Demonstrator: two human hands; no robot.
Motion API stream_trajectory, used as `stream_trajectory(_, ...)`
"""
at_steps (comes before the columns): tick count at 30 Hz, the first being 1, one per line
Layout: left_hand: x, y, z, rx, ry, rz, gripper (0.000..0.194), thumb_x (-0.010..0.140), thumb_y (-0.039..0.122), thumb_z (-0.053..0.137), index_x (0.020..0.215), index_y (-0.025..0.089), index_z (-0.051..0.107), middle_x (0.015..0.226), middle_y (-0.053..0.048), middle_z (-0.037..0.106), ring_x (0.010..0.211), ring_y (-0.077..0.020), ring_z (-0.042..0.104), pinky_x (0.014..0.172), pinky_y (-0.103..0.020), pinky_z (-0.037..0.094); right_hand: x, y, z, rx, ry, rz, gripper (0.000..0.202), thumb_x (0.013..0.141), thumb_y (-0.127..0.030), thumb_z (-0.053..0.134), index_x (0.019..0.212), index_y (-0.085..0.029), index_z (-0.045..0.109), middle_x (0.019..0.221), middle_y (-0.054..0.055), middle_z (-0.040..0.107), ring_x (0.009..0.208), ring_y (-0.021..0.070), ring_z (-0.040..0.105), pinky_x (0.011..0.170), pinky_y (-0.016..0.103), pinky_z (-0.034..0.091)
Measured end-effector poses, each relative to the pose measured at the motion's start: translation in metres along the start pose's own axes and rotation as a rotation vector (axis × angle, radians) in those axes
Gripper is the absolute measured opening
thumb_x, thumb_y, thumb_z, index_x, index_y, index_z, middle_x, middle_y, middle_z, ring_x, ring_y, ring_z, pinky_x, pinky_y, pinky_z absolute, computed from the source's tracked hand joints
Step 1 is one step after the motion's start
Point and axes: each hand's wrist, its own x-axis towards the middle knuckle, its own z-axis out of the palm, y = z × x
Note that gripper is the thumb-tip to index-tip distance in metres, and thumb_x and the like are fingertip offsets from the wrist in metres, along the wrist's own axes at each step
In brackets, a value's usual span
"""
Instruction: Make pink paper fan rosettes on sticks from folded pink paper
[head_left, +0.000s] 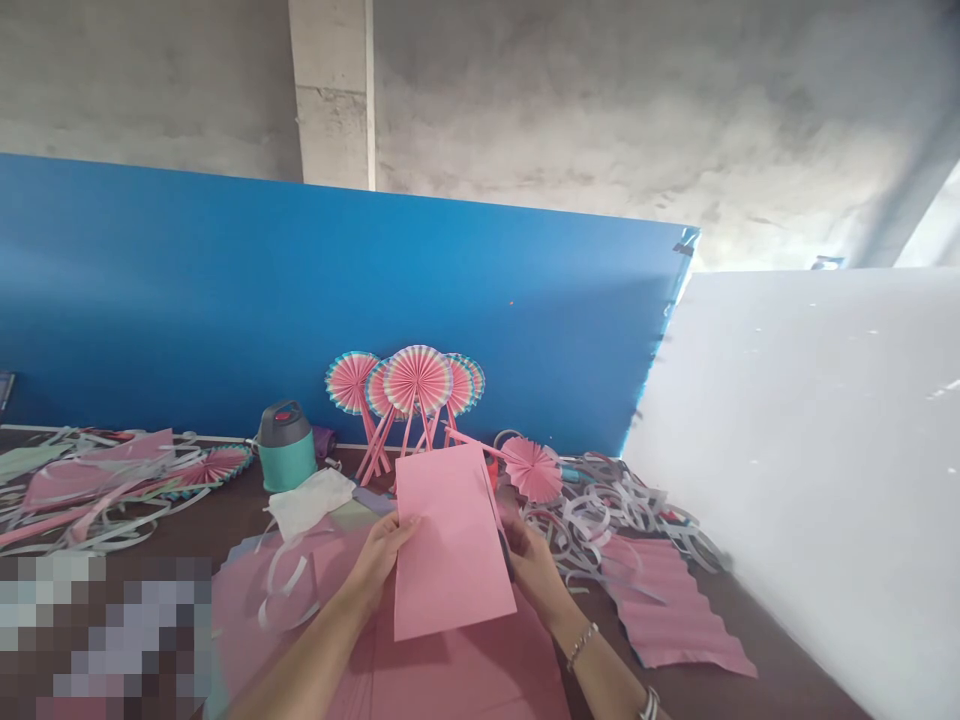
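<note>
My left hand (392, 545) pinches the left edge of a pink paper sheet (450, 550), held up and slightly tilted over the table. At the sheet's right edge my right hand (529, 560) is closed around dark-handled scissors (505, 552); their blades are mostly hidden. A narrow strip (493, 492) runs along that edge, partly apart from the sheet. Below lie more pink sheets (465, 675), spread flat. Just beyond my right hand is a pink pleated paper fan (532, 468).
Several pleated paper fans (418, 380) stand against a blue partition (487, 270). A teal container (287, 455) and a white crumpled piece (311, 500) are at the left. Curled paper strips (600, 515) and a pleated pink sheet (675, 610) lie right, beside a white panel (817, 450).
</note>
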Motion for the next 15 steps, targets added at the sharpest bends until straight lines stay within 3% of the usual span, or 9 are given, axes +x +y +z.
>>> stream_trajectory(8,0.003,-0.0036,-0.0048,-0.004,-0.025,0.007,0.027,0.068,0.033,0.072,0.084,0.013,0.064,0.07,-0.007,0.07,0.057,-0.0164,0.064,0.056,-0.026,0.049,-0.0005,-0.0028,-0.0008,-0.044,-0.009,-0.016,0.04,0.07,-0.048,0.064,0.091,-0.014,0.064,0.07,0.004,0.065,0.061,0.0158,0.057,0.049,0.023,0.042)
stream_trajectory(15,0.001,-0.0024,-0.0021,0.0,0.009,-0.008,0.024,0.065,0.032,0.074,0.078,0.014,0.064,0.067,-0.004,0.069,0.055,-0.0157,0.063,0.055,-0.026,0.049,-0.0013,-0.0047,-0.001,-0.073,0.01,-0.035,0.036,0.069,-0.047,0.064,0.086,-0.015,0.065,0.074,0.006,0.067,0.068,0.0194,0.061,0.06,0.028,0.049)
